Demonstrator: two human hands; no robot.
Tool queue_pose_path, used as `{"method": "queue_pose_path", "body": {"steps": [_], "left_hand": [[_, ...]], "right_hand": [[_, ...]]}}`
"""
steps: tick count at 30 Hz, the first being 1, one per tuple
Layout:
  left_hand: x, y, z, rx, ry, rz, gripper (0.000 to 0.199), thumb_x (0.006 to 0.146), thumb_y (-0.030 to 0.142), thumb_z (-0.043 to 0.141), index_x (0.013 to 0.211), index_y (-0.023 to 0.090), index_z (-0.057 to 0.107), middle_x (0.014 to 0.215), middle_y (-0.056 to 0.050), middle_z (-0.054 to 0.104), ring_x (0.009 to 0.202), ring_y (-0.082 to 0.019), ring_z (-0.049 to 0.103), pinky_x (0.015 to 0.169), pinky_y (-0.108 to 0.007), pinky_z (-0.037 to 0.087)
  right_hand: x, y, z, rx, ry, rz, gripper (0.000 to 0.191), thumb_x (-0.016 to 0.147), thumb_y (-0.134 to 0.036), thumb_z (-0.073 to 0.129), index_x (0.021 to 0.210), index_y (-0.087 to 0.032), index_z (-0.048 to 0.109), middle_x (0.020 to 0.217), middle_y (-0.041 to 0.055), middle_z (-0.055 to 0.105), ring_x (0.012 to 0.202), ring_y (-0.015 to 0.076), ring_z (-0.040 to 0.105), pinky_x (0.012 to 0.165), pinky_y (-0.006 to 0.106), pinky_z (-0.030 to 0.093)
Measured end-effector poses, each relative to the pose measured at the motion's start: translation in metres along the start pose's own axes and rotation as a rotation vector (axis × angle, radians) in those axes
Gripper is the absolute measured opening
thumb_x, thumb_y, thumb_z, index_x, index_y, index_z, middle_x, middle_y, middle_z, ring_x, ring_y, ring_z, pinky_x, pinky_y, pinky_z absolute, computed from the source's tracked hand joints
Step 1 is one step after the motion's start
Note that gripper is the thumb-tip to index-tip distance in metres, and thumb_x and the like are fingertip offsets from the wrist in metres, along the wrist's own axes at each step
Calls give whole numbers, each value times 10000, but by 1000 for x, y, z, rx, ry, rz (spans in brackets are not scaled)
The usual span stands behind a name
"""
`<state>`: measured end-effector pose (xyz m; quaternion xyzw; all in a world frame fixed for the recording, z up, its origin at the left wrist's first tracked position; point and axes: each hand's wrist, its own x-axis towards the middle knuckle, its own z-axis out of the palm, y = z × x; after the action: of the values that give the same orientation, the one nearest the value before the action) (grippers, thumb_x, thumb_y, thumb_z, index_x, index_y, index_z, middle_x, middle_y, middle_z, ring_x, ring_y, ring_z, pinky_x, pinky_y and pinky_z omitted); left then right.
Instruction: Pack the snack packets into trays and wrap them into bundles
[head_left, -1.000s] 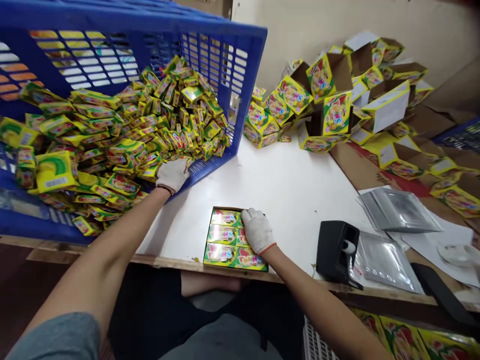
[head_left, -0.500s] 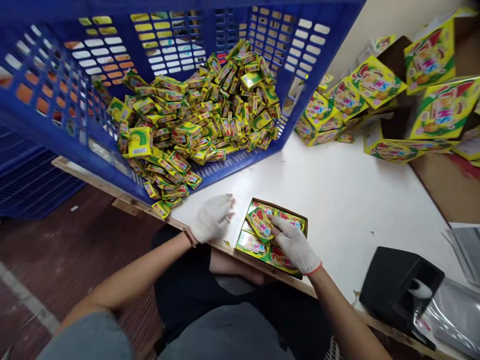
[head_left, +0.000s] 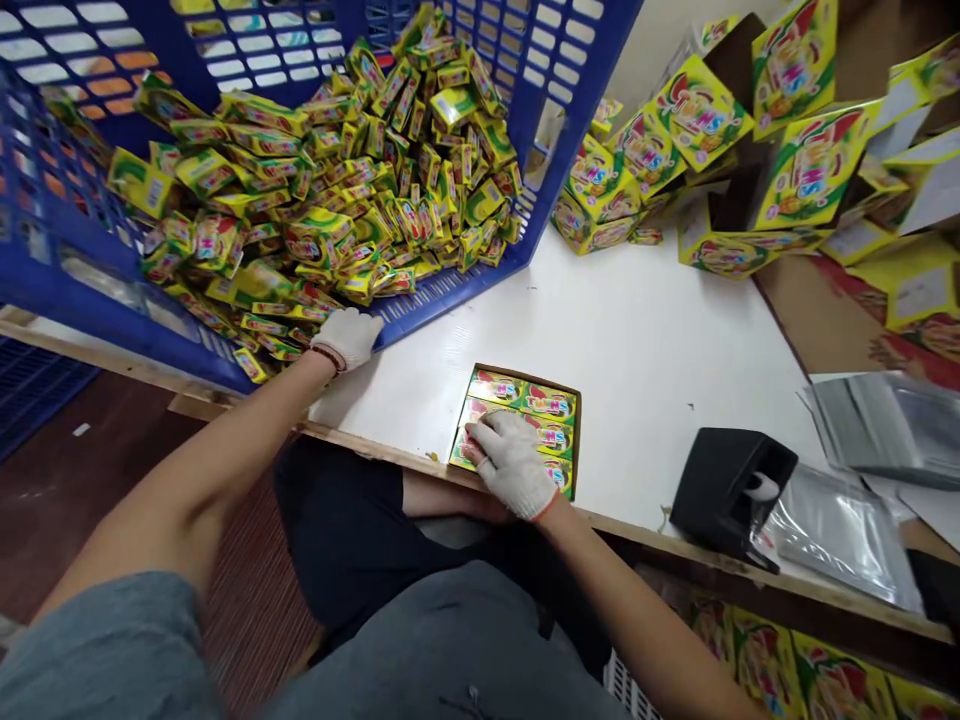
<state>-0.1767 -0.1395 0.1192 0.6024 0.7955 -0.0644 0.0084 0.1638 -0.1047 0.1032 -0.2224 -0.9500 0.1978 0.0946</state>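
My left hand (head_left: 349,338), in a white glove with bare fingertips, is at the low front edge of the blue plastic crate (head_left: 450,305), against the heap of small yellow-green packets (head_left: 330,240). Its fingertips are hidden, so its grip does not show. A shallow open carton (head_left: 576,425) lies on the white table near the front edge, with several packets (head_left: 551,402) laid in rows, printed faces up. My gloved right hand (head_left: 514,462) rests over the carton's lower left part, fingers extended onto the packets there and covering some of them.
Open yellow display boxes (head_left: 814,175) are piled at the back right. A black tape dispenser (head_left: 731,490) stands near the front edge, beside clear plastic sheets (head_left: 840,530). More yellow boxes (head_left: 772,655) show below the table at the right.
My left hand has moved left to the crate's packets. The packet my right hand held tilted over the carton now lies in the rows, with that hand on top. The view has shifted.
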Motion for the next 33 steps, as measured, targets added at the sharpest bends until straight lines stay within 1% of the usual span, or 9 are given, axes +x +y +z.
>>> {"method": "queue_pose_path", "body": {"steps": [3,6,10,13,16,20,25,29,33], "left_hand": [[-2,28,-16,-21,93,37,396,860,448,649,1066,111,626,954,-92,668,901,-218,552,818,-331,398],[-11,81,-32,-155,242,149,627,833,608,626,1240,133,575,1026,-104,671,960,-252,587,849,-352,414],[-32,155,-38,-322,271,451,691,821,600,634,1325,137,537,1094,-125,671,1013,-284,600,901,-401,413],[-45,177,-24,-365,210,511,771,767,574,702,1369,135,504,1167,-139,658,1053,-305,589,933,-445,423],[-51,174,0,-568,294,433,629,877,448,616,1399,130,468,1246,-151,623,1144,-286,567,990,-456,450],[-53,173,28,-788,480,436,493,960,264,468,1437,151,417,1398,-170,526,1326,-245,483,1087,-449,441],[-41,165,36,-822,562,276,478,959,201,406,1436,193,429,1530,-138,406,1430,-237,377,1168,-460,367],[-25,108,40,-565,352,0,462,860,244,557,1314,162,560,1444,-155,497,1374,-315,418,1150,-511,341],[-15,62,51,-416,84,23,482,767,305,662,1220,148,616,1244,-163,619,1178,-329,548,1038,-476,412]], "right_hand": [[5,-6,4,-78,-27,51,238,937,-391,572,1081,-237,681,1106,94,614,1046,276,506,869,396,376],[5,-3,6,-9,-12,55,201,912,-356,591,1037,-217,664,1082,99,617,1028,274,512,871,395,389],[-5,21,9,373,303,254,180,894,-245,455,981,-188,602,991,86,629,940,229,564,872,372,440],[-14,43,6,594,508,556,205,839,-247,430,984,-192,564,972,72,639,881,223,595,832,377,474],[-12,52,-1,609,514,531,220,831,-247,446,1009,-200,566,1000,70,643,921,226,599,861,383,479],[15,45,-3,460,480,202,204,888,-234,451,1025,-202,599,1033,86,619,1022,235,568,943,399,454],[39,34,3,257,324,16,212,921,-211,478,986,-186,678,994,93,626,942,229,574,855,364,456],[35,32,9,40,192,-56,218,916,-201,513,948,-197,728,878,84,642,851,231,566,753,355,420],[34,31,13,7,180,-40,209,917,-224,530,963,-200,732,900,89,648,868,239,566,763,366,422]]}}
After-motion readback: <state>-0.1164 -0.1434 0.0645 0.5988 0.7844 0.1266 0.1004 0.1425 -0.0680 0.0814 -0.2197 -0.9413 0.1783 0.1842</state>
